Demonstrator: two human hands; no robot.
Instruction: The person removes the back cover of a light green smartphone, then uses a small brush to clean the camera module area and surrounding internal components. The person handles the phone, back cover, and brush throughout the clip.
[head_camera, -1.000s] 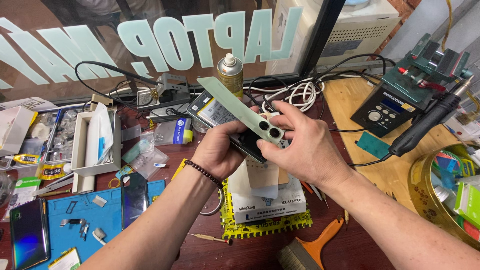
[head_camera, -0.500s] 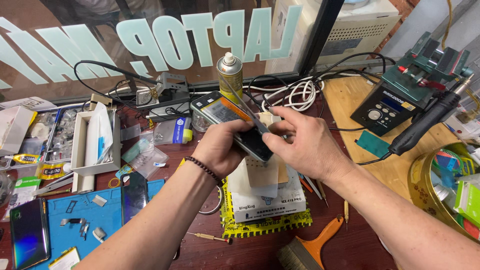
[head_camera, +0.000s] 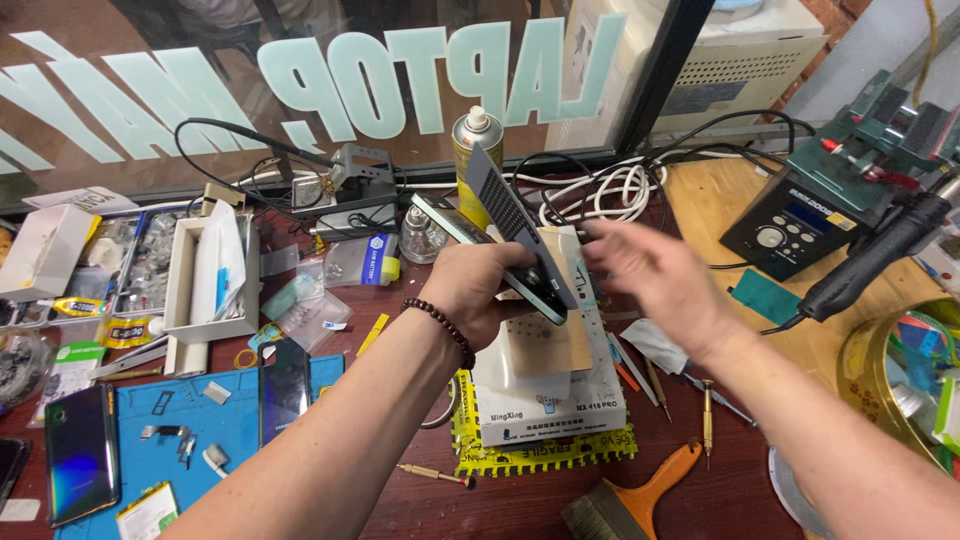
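Two hands are mid phone repair: the left hand (head_camera: 480, 285) grips a smartphone (head_camera: 505, 240) with its back cover (head_camera: 505, 205) lifted. The right hand (head_camera: 645, 270), open, blurred and empty, hovers beside it. Parting the cover fully likely needs a steady, careful pull.

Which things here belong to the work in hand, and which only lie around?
In hand:
- left hand holding the phone
- right hand, open beside it

Lying around:
- spray can
- brush
- blue mat
- dark phone
- screwdriver
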